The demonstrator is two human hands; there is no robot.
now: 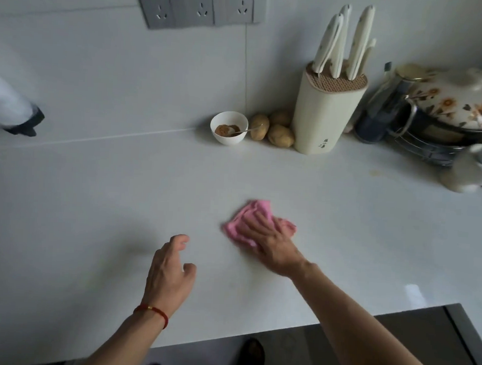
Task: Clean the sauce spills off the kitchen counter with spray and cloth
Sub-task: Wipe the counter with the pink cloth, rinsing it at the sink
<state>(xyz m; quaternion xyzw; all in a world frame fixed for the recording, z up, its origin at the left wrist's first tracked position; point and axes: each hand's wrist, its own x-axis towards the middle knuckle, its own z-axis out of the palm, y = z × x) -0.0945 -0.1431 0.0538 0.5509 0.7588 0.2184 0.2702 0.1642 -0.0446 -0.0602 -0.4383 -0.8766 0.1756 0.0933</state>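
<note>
Both hands worked over the table (93, 202): the right hand (270, 245) lay flat, fingers spread, pressing a pink cloth (248, 224) onto the surface near the middle, while the left hand (168, 273) hovered just left of it, loosely open and holding nothing.

Going by size, the white table filled most of the view. Along the far edge at the right sat a flowered pot (456, 101) on a rack, then a cream knife block (327, 114) with pale-handled knives, then three potatoes (273, 128) just left of the block, and a small white bowl (228, 127) with brown sauce and a spoon beside them. A blurred white shape (469, 172) at the far right may have been the spray bottle; I could not tell. A faint yellowish stain (377, 172) showed near it.

By my reading, wiping was the step in hand, with spraying seemingly done for this patch. No clear spill showed around the cloth, so the middle looked nearly clean. The next move likely called for sliding the cloth far and right toward that stain, keeping firm flat pressure, and steering clear of the bowl.
</note>
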